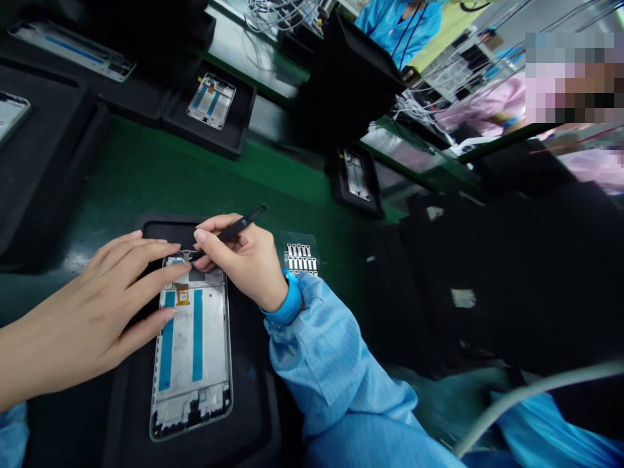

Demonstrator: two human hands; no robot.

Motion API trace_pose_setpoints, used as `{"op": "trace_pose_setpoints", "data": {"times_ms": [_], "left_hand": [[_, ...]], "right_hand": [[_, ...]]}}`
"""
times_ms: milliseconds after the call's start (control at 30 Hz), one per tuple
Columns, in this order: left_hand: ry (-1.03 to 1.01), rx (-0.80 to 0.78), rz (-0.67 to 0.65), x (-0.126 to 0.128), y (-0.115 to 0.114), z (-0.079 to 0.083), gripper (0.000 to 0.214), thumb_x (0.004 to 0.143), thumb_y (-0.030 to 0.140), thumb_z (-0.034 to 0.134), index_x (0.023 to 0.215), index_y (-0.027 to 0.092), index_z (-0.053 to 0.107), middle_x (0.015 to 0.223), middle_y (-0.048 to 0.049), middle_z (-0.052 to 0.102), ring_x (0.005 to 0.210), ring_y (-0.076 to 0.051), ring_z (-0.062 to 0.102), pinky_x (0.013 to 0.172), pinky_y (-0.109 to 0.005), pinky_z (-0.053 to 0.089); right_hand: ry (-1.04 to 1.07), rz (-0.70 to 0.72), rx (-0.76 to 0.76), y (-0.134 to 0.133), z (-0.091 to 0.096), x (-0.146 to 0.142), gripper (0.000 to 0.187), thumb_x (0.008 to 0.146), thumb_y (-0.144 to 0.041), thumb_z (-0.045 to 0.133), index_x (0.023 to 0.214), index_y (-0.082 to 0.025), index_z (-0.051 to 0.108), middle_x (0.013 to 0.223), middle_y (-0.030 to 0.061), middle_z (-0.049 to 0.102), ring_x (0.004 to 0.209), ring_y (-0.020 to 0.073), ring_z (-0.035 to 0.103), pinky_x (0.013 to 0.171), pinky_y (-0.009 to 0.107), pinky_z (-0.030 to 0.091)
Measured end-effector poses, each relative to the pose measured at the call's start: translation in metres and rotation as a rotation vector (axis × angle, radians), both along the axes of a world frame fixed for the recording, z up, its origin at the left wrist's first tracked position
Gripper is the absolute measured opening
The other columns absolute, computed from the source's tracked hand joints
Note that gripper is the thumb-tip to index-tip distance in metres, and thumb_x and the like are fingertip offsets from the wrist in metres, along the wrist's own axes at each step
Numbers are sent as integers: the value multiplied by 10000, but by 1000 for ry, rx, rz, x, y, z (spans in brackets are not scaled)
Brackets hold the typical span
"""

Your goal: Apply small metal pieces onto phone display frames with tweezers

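Two bare hands work close together at a bench. The left hand [92, 312] is open, its fingers spread and reaching forward, with the longest fingertips resting on the upper end of a rectangular white-and-silver phone mid-frame [191, 344], which lies flat just beneath both hands and carries two long blue strips and a small gold-coloured patch. The right hand [244, 260] is closed in a pinch around slim black tweezers [238, 226], whose tips meet the top of the frame beside the left fingertips. A bright blue wristband [287, 299] circles the right wrist, above which runs a pale blue striped smock sleeve [322, 364]. The frame sits in a shallow black tray [258, 403]. Just beyond the right hand lies a clear sheet of small metal parts [299, 257]. Farther ahead of the hands, a green workbench [195, 175] holds more frames in black trays, one at [211, 101]. Well beyond the right hand, a co-worker in a blue smock [397, 26] stands near bundles of white cables [419, 104].
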State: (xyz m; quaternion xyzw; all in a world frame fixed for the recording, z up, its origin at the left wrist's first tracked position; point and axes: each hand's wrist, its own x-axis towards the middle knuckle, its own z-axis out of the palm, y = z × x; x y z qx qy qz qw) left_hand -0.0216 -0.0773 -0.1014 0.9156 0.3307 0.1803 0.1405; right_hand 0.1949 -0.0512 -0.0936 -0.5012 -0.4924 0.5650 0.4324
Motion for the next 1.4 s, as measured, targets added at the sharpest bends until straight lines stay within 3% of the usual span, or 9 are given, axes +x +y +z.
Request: {"op": "trace_pose_setpoints", "data": {"times_ms": [300, 500, 633, 733, 1067, 1300, 1400], "left_hand": [[18, -15, 32, 4, -1, 1, 451, 949, 454, 484, 1348, 251, 535, 1352, -102, 532, 1306, -327, 481, 1165, -588, 330], [21, -45, 52, 4, -1, -1, 433, 960, 441, 469, 1340, 245, 538, 1393, -101, 505, 1343, -318, 446, 1195, -585, 271], [-17, -67, 66, 5, -3, -4, 477, 939, 466, 501, 1358, 241, 534, 1392, -100, 523, 1336, -326, 463, 1205, -588, 255], [-16, -42, 67, 4, -4, -5, 545, 934, 475, 508, 1417, 222, 484, 1399, -113, 522, 1350, -344, 447, 1192, -588, 280], [15, -23, 50, 4, -3, -5, 567, 960, 472, 466, 1461, 211, 425, 1412, -119, 491, 1348, -321, 446, 1207, -577, 252], [9, 3, 55, 2, -5, -7, 554, 959, 478, 470, 1431, 188, 456, 1410, -131, 496, 1360, -335, 437, 1207, -584, 265], [6, -15, 58, 3, -5, -7, 542, 968, 471, 461, 1431, 189, 460, 1403, -127, 501, 1356, -316, 446, 1219, -576, 249]], "right_hand": [[-214, 19, 192, -3, 2, 0, 221, 825, -432, 724, 898, -229, 675, 840, 2, 699, 658, 127, 694, 609, 239, 584], [37, -199, 168, 1, 7, 3, 275, 830, -477, 710, 903, -226, 623, 833, -13, 678, 647, 110, 690, 652, 250, 621], [105, -93, 111, 5, 3, 5, 335, 814, -491, 727, 987, -234, 598, 856, -12, 683, 733, 125, 710, 701, 261, 626], [7, 1, 134, 5, -2, 6, 332, 845, -491, 693, 1037, -238, 595, 884, 5, 690, 782, 147, 714, 744, 299, 624], [-280, 72, 341, 2, -1, 6, 194, 918, -352, 580, 1060, -220, 597, 888, 15, 703, 756, 137, 711, 693, 268, 594], [-461, 66, 718, 0, -4, 2, 98, 905, -202, 553, 982, -195, 614, 989, 38, 725, 902, 129, 718, 834, 245, 591], [-443, 57, 679, 1, -5, 3, 93, 901, -213, 564, 975, -197, 618, 947, 30, 725, 851, 123, 721, 792, 237, 597]]}}
